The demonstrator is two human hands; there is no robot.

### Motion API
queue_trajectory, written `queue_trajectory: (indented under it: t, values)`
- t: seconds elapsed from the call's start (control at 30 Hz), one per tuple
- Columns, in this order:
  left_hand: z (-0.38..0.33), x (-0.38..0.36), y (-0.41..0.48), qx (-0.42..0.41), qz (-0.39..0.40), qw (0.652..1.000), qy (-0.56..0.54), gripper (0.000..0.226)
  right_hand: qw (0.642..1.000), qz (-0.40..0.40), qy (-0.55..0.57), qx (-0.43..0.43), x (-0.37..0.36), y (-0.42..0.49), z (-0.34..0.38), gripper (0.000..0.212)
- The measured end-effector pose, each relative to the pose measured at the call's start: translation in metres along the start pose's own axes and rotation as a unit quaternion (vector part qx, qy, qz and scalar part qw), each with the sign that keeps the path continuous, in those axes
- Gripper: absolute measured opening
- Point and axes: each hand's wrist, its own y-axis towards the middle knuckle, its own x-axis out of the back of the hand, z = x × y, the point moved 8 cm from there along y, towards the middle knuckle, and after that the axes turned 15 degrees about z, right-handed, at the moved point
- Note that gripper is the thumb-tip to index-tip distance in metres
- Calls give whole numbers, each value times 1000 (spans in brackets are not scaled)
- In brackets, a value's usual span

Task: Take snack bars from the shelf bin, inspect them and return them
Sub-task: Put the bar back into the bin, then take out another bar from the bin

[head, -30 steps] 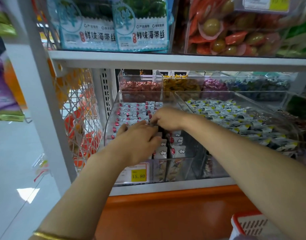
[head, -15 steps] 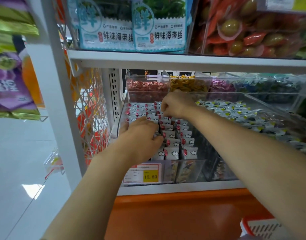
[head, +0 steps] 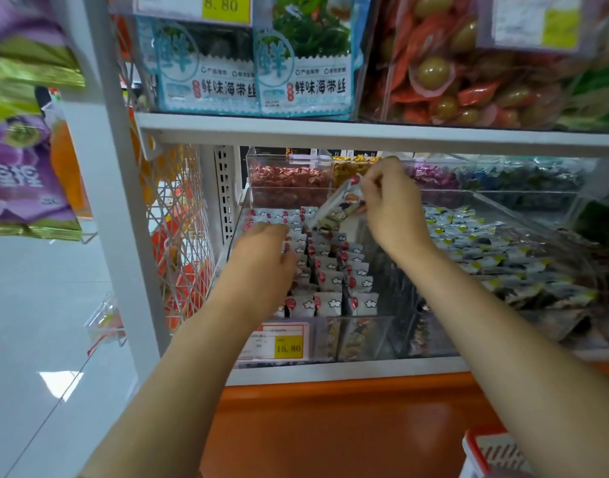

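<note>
The right grip (head: 392, 208) pinches one snack bar (head: 337, 207) by its upper end, thumb against fingertips. The bar hangs tilted above the bin (head: 351, 320), clear of the rows. The left grip (head: 261, 257) lies palm-down on the packed bars (head: 330, 281) at the bin's left side. Its fingertips are hidden, so I cannot tell whether it holds anything.

From here the bar looks light, with a thin glossy wrapper and a flat crimped end. That film is probably slick and crumples easily, and what is inside may snap if squeezed. A pinch on the crimped seam should do for lifting. For turning it over to look, a hold across the long edges seems steadier. The rows stand tight, so slotting it back upright may need the neighbours parted first.
</note>
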Motion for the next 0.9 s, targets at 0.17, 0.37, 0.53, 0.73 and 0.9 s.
queue_trajectory:
  t: [0.17, 0.37, 0.53, 0.73, 0.9]
  values:
    - [1, -4, -5, 14, 14, 992, -122, 42, 975, -21, 203, -91, 14, -49, -15, 12]
    - [11, -21, -18, 48, 62, 918, -388, 23, 885, 8, 436, -161, -5, -88, -21, 8]
    - [24, -30, -19, 86, 55, 824, -558, 22, 802, 47, 567, -179, -21, -103, -21, 9]
    - [27, -28, -16, 74, -1, 730, -679, 24, 701, 65, 686, -185, -34, -107, -18, 12]
    - [29, -34, -13, 71, 0, 717, -694, 25, 685, 50, 702, -187, -35, -106, -23, 17]
